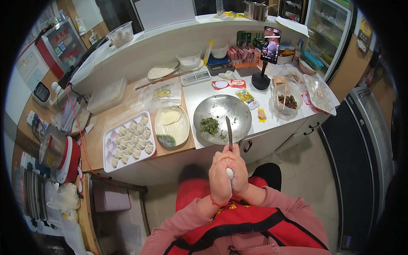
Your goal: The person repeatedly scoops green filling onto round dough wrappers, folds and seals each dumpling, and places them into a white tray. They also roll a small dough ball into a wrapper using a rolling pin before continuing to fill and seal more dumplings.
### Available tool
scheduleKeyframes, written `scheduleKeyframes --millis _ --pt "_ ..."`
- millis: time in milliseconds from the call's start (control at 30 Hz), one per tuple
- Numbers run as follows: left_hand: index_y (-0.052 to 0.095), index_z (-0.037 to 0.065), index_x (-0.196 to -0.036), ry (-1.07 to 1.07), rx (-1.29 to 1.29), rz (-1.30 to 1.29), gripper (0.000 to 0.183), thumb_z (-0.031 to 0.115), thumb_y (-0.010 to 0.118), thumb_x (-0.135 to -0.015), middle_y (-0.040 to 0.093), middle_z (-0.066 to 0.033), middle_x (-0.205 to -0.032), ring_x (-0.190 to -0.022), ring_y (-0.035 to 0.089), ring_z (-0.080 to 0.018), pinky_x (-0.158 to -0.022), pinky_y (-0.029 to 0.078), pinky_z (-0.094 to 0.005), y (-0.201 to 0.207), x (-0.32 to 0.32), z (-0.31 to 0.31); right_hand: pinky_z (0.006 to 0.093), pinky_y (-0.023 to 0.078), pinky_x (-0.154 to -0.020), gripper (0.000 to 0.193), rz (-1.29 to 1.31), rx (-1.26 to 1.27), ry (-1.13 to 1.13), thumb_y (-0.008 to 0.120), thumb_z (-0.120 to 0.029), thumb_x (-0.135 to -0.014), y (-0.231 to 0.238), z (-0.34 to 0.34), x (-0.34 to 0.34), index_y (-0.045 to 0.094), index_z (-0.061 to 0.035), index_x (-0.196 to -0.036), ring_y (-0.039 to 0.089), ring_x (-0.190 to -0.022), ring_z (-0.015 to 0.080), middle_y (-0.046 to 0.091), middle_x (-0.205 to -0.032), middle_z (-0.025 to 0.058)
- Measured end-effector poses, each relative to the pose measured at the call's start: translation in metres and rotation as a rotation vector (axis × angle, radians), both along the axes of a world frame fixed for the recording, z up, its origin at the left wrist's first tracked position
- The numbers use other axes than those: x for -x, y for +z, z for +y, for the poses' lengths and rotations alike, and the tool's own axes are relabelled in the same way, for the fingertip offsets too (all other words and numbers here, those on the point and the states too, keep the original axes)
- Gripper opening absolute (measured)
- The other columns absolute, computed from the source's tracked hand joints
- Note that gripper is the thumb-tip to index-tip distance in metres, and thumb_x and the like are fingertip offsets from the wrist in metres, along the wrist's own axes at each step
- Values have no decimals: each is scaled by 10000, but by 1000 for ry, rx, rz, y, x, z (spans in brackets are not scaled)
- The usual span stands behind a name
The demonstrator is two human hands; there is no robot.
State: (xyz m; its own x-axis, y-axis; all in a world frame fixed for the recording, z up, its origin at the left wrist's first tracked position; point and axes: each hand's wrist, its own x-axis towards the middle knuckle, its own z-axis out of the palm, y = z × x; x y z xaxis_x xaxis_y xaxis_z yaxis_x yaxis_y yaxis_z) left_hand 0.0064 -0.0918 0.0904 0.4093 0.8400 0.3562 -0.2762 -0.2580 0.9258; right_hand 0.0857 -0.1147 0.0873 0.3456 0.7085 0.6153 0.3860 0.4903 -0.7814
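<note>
My left hand (pixel 220 180) and my right hand (pixel 239 173) are clasped together in front of my body. Both close around the handle of a narrow, flat-bladed metal tool (pixel 230 131), and its round white end pokes out between them. The blade points away from me and overlaps the wide metal bowl (pixel 243 114) in view; I cannot tell whether it touches. Chopped green filling (pixel 209 126) is heaped at the bowl's left side, with scraps on the wall. Left of the bowl, pale round wrappers (pixel 171 116) lie on a leaf-patterned plate (pixel 183 132).
A white tray (pixel 109 158) holds several rows of dumplings at the left. A phone (pixel 271 44) stands on a black holder at the back right. Nearby, chopsticks rest in a bowl of dark food (pixel 287 102). A packed dumpling tray (pixel 319 94) sits at the counter's right end.
</note>
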Motion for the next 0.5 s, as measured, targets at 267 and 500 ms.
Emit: scheduleKeyframes --millis 267,500 --pt "586 -23 -1054 -83 286 -46 315 183 348 -1034 587 -74 -1012 -906 540 -165 -837 440 -296 -21 -7 11 336 403 -901 335 189 145 58 415 -227 -970 -20 7 -7 658 4 -971 461 -979 236 527 -985 68" --pt "521 55 -1097 -192 315 8 298 28 707 -866 556 -1 -1012 -846 523 -72 -733 461 -227 -24 -1 28 228 338 -622 402 598 376 -3 482 -378 -1025 -23 -6 -47 699 -49 -1100 384 -722 68 420 -943 -1"
